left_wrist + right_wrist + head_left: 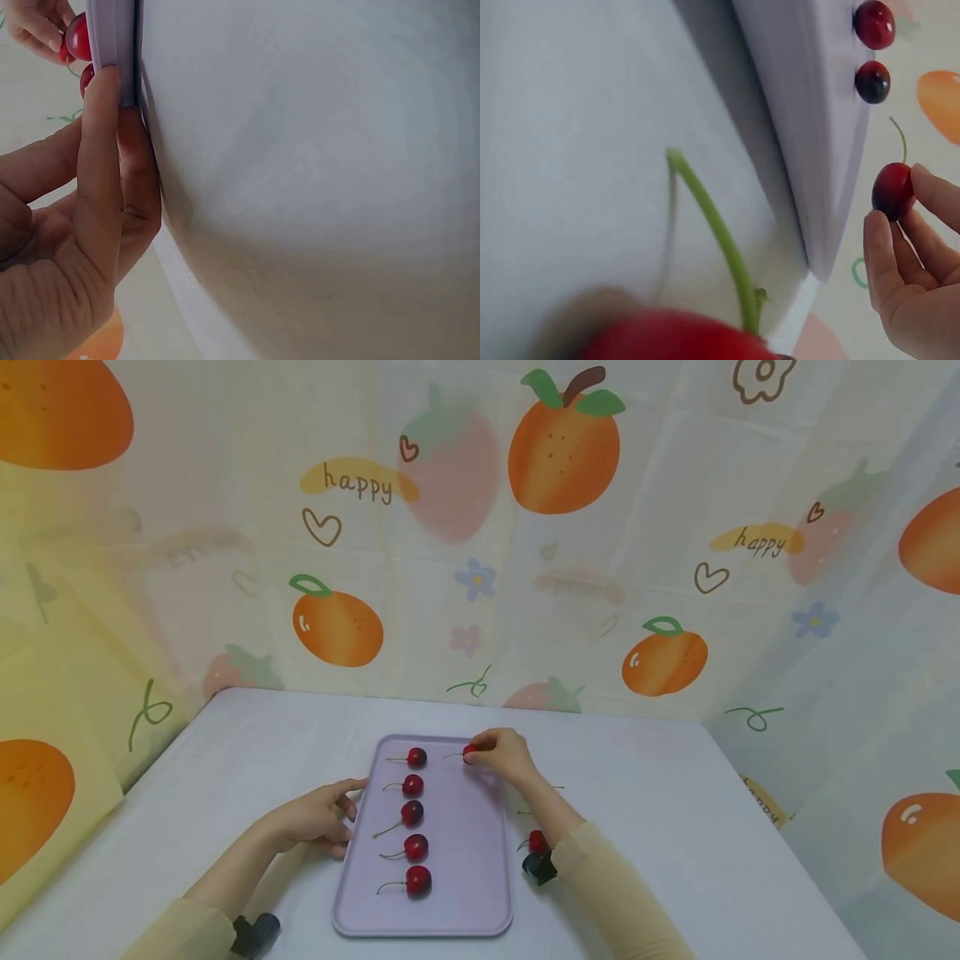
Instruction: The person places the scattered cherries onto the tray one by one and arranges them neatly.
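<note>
A red cherry (469, 754) is being pinched between the thumb and fingertips of the right hand (510, 756) and is being held over the far right part of the lilac tray (465, 860), beside the farthest of five cherries (412, 813) lined up on the left. For steady handling, only light pressure should be being applied, since the fruit is probably smooth and easily rolled. Its stem (452, 756) is pointing left like theirs, so twisting is best being avoided during lowering. The right forearm (552, 806) is being extended from the lower right, near a loose cherry (537, 841) beside the tray. The left hand (315, 817) is being rested against the tray's left edge, fingers loosely bent, nothing being clasped.
</note>
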Demonstrator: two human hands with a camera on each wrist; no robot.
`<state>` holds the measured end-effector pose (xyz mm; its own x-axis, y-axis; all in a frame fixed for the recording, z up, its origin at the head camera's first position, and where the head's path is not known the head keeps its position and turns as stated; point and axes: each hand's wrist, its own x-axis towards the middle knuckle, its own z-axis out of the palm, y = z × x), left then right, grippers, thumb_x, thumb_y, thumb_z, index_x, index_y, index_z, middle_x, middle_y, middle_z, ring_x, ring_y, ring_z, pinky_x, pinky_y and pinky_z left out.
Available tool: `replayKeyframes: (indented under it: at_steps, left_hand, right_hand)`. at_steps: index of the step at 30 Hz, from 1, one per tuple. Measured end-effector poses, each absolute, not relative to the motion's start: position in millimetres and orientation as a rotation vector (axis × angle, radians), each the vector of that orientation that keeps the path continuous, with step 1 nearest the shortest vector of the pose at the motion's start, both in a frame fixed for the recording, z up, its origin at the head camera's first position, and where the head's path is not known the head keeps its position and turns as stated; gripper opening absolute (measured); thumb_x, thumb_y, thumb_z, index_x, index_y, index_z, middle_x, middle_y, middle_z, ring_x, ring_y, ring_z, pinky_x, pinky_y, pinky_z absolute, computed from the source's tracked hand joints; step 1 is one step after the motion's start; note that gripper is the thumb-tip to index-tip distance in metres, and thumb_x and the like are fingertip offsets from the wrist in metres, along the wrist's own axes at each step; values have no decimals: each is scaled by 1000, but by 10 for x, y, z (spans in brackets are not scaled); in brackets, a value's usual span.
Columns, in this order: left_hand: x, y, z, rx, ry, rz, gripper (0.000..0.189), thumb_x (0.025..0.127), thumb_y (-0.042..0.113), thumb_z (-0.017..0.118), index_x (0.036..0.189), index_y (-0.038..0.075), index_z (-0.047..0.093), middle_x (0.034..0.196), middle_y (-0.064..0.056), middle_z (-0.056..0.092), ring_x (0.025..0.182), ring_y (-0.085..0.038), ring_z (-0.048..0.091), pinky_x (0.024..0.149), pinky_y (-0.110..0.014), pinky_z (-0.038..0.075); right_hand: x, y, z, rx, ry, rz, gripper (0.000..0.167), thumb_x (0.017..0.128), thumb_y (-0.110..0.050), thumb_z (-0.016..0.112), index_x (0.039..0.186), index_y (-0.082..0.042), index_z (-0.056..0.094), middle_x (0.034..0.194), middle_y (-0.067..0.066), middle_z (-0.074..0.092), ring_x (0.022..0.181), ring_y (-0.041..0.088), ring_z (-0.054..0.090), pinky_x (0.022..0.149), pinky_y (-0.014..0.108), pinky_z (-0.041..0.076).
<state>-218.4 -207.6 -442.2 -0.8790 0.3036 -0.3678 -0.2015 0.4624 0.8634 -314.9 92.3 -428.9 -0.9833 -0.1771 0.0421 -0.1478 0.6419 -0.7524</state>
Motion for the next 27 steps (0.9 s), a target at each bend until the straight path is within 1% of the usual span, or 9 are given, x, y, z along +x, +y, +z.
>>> replayKeyframes:
  at_steps: [6,13,16,21,27]
  left_hand:
    - [-2188,-2081,-4432,100,2244,1406,88,77,-8,66,154,0,24,111,-17,46,67,-17,55,58,-24,56]
    - [-2185,-2083,-4435,97,2244,1401,88,77,-8,67,154,1,24,111,-17,45,66,-17,54,58,-24,57]
    - [-2186,-2082,-4433,98,2244,1401,88,77,-8,67,154,1,24,111,-17,45,66,-17,54,58,-24,57]
    - [-2183,-2084,-4425,100,2242,1406,88,77,-8,66,154,1,24,111,-18,45,66,-17,54,58,-24,57]
    - [-2184,-2090,-4423,106,2246,1403,88,77,-8,67,154,1,24,111,-18,45,65,-16,54,58,-24,56]
  right_hand:
    - [-3145,900,-4343,-245,2817,-1269,29,81,-19,80,106,-6,75,102,11,76,98,22,68,90,35,54]
    - [-3163,887,-4387,-220,2806,-1280,29,81,-18,80,107,-5,75,103,11,76,97,22,68,84,30,55]
    - [-3171,889,-4399,-232,2824,-1260,29,80,-18,81,106,-5,75,101,11,76,96,21,69,83,29,55]
    - [-3172,896,-4414,-273,2849,-1226,29,79,-19,81,104,-6,75,100,10,76,97,22,69,86,31,54]
    - [-3199,906,-4477,-295,2848,-1201,26,79,-19,82,101,-7,76,98,10,76,95,21,67,87,31,54]
